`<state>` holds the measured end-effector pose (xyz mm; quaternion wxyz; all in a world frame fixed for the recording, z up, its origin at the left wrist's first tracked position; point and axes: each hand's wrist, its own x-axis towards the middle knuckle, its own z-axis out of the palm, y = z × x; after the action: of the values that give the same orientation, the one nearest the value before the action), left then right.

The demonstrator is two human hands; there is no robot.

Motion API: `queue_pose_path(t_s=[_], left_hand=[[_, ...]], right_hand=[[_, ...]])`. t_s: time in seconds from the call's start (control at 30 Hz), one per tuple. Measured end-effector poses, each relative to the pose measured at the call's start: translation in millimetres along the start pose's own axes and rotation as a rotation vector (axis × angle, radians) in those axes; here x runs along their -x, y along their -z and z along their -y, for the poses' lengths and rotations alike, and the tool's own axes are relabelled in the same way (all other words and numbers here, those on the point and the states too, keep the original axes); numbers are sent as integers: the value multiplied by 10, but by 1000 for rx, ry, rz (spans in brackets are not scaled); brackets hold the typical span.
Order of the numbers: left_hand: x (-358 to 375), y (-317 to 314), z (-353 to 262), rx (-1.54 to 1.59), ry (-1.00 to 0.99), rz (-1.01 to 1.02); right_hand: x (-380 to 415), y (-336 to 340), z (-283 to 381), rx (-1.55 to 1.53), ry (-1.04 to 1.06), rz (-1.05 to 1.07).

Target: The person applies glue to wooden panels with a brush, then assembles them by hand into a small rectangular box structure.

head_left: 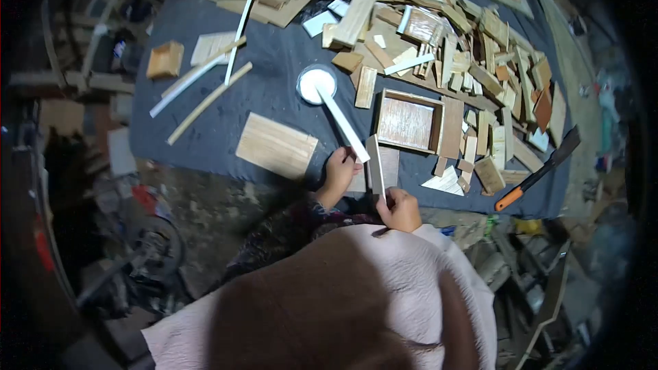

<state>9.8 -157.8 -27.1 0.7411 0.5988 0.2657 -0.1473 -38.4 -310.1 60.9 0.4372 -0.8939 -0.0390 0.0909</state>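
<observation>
My left hand (338, 177) is closed at the near end of a narrow white strip (343, 122). The strip's far end reaches into a round tub (299, 89) of white, paste-like stuff. Close by on the right, my right hand (401, 211) grips the lower end of a thin wooden board (375, 166), which stands on edge. Just beyond that board lies a shallow wooden box frame (410, 120). To the left of my hands a flat rectangular wooden panel (277, 145) lies on the dark cloth.
Many wood offcuts (480, 85) are heaped on the right of the cloth-covered table (226, 113). A saw-like tool with an orange handle (509, 199) lies at the front right. Long strips (209, 103) and a small wooden box (165, 59) are on the left.
</observation>
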Motion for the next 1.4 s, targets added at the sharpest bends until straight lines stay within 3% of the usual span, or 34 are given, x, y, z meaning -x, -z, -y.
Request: queue_pose_path(t_s=[0.27, 0.33, 0.4, 0.6, 0.8, 1.13, 1.4], left_hand=[[-140, 152, -208, -209, -169, 2], [-181, 173, -283, -289, -312, 8], [-265, 180, -298, -175, -234, 87], [-376, 231, -436, -324, -317, 173], [-479, 225, -441, -433, -163, 305], [-547, 135, -385, -489, -82, 358], [-542, 130, -398, -504, -125, 389]], right_hand=[[-225, -596, 212, 261, -103, -173], [-299, -640, 135, 337, -119, -221], [-401, -689, 81, 346, -84, -291], [-693, -711, 131, 413, -87, -408], [-789, -696, 196, 369, -211, -384], [-826, -720, 21, 301, -182, -440], [-861, -740, 0, 311, -170, -462]])
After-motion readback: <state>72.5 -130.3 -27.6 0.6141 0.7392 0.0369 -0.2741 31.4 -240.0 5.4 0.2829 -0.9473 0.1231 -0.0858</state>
